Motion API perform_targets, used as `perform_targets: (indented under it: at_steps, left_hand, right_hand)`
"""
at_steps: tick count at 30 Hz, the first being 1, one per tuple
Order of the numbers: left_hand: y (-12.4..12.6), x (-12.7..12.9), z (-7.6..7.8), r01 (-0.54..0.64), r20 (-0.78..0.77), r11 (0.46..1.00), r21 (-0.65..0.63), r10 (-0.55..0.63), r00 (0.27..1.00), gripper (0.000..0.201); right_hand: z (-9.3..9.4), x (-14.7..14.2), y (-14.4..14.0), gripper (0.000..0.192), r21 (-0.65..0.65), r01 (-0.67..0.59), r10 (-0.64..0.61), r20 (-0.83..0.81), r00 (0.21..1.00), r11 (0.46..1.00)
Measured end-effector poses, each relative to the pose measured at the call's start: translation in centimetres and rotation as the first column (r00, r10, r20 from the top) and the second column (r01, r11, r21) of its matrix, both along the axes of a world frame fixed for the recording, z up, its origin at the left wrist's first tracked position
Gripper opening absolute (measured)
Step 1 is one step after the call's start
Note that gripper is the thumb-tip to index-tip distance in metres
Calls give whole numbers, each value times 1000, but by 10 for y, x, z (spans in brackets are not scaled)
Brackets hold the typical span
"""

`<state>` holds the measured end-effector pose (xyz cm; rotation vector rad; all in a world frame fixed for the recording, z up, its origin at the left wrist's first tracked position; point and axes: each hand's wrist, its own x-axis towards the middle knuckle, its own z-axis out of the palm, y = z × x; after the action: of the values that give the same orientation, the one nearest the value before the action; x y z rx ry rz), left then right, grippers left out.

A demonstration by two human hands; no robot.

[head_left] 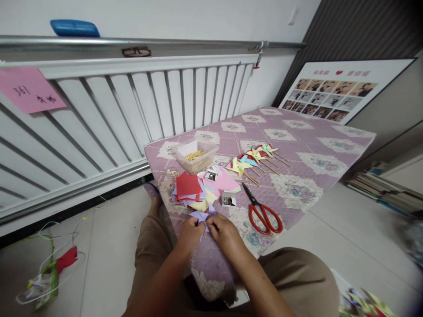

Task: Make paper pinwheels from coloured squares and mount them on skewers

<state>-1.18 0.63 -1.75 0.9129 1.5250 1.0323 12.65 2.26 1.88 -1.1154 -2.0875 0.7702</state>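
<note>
Red-handled scissors [262, 211] lie on the quilted cover [307, 145], right of a small box [228, 199]. A clear tub [195, 155] of sticks stands near finished pinwheels [253, 159]. A pink note [29, 89] hangs on the radiator [132, 105].

One pair of red-handled metal scissors [261, 212], one clear plastic tub [195, 155] and two small white boxes [228, 199] were counted.

One camera only, worn on the seated person's head, looking forward and steeply down over the knees at the near corner of the quilted tabletop [297, 145] (radiator [132, 110] wall beyond)
</note>
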Motion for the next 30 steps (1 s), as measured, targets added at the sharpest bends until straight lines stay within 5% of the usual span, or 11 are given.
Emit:
perform_targets:
  at_steps: [30]
  left_hand:
    - [-2,0,0,9,33,1000,-12,-9,999,14]
  right_hand:
    - [-3,4,3,17,-18,-2,2,2,1000,1000]
